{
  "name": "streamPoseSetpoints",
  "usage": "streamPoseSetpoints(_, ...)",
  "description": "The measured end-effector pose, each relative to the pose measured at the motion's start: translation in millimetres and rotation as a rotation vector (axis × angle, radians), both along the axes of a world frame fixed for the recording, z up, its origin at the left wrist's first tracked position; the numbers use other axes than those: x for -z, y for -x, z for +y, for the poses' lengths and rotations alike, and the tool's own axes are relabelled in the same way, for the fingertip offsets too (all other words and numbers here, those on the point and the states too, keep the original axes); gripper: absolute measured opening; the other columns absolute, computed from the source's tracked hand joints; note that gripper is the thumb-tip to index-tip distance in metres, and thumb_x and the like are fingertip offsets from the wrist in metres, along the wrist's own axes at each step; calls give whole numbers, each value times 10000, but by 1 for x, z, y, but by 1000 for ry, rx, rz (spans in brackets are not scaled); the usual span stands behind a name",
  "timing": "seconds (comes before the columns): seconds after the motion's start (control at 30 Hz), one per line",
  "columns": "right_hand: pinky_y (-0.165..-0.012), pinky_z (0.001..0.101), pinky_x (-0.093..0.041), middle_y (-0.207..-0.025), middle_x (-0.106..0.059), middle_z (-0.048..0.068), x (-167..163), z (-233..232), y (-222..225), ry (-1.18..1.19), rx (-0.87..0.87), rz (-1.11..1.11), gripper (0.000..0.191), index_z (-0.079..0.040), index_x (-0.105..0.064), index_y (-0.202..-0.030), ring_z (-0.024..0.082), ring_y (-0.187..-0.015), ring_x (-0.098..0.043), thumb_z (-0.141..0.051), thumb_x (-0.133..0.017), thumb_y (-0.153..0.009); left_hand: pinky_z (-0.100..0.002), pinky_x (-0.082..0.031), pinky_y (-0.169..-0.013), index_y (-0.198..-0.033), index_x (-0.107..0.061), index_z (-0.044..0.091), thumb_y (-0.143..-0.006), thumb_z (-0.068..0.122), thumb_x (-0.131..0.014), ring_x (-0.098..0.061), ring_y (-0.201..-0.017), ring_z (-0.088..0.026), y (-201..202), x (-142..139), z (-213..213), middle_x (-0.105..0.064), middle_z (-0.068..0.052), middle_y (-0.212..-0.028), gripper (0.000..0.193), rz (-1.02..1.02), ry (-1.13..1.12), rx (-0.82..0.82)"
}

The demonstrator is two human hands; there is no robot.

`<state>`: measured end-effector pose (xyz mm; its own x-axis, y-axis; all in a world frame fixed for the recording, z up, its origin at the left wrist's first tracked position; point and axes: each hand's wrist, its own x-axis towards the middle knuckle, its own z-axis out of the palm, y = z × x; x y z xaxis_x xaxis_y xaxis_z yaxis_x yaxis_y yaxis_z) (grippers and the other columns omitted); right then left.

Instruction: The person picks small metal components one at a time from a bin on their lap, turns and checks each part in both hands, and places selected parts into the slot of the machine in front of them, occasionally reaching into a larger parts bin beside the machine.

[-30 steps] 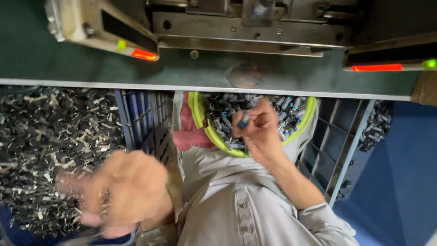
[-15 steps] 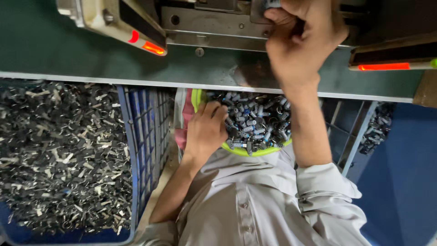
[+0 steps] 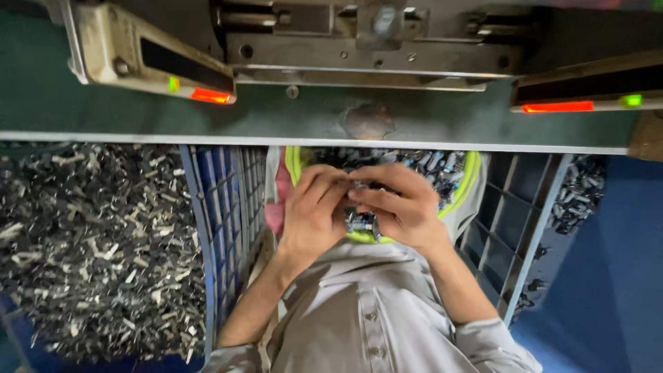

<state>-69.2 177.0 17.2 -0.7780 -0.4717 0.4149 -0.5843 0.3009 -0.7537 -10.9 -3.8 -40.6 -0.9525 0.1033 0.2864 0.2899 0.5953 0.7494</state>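
- Both hands meet over the yellow-rimmed bowl (image 3: 472,173) in the lap: left hand (image 3: 312,214) and right hand (image 3: 404,207), fingers narrow, pinch small metal parts (image 3: 360,220).
- Best worked low over the bowl, so dropped pieces land inside.

Small metal parts (image 3: 359,222) half-hidden under fingers (image 3: 376,200)

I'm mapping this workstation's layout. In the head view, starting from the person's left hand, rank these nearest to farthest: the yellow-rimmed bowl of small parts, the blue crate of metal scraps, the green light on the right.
From the left hand:
1. Yellow-rimmed bowl, directly under the hand, on the lap.
2. Blue crate of metal scraps, to the left in the picture.
3. Green light, far upper right on the machine.
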Motion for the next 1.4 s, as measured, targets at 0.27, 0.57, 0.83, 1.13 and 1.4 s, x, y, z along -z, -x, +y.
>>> streamPoseSetpoints(0.27,-722,328,-642,-1023,-736,163,50,18,-38,320,174,-208,360,-1,-584,-986,282,-908,-762,247,-525,-732,-316,-523,-785,-1001,-647,1,-857,21,-762,-661,-848,-202,-4,-6,17,-683,-108,-918,185,-286,-754,46)
streamPoseSetpoints(0.57,-771,340,-587,-1038,-691,198,85,2,-57,871,225,-719,369,-51,-433,-1049,269,-944,-680,162,-687,-887,-251,-473,-617,-966,-681,15,-869,34,-757,-607,-655,-135,1,-45,7,-666,-48,-769,125,-292,-656,42)
streamPoseSetpoints(0.83,-677,289,-519,-1003,-664,125,86,-10,-52,1272,176,-1173,263,-112,-493,-1079,193,-799,-611,32,-684,-968,-317,-499,-749,-968,-681,78,-780,-3,-771,-651,-839,-252,-11,-69,-11,-706,-84,-926,223,66,-316,-132)
streamPoseSetpoints(1.13,-664,357,-564,-928,-656,152,11,2,31,876,148,-513,374,-102,-478,-1158,235,-794,-655,32,-752,-943,-278,-626,-814,-1139,-683,6,-884,-164,-480,-741,-921,-153,-14,-14,-20,-728,-93,-1118,367,-297,-759,-178)
streamPoseSetpoints(1.4,-810,405,-593,-1033,-732,179,-39,-24,128,-111,289,579,290,44,-599,-1003,367,-894,-706,189,-675,-764,-274,-616,-808,-1131,-656,-45,-934,-185,-490,-727,-988,-152,-28,19,3,-716,-102,-1146,294,-377,-1059,-48)
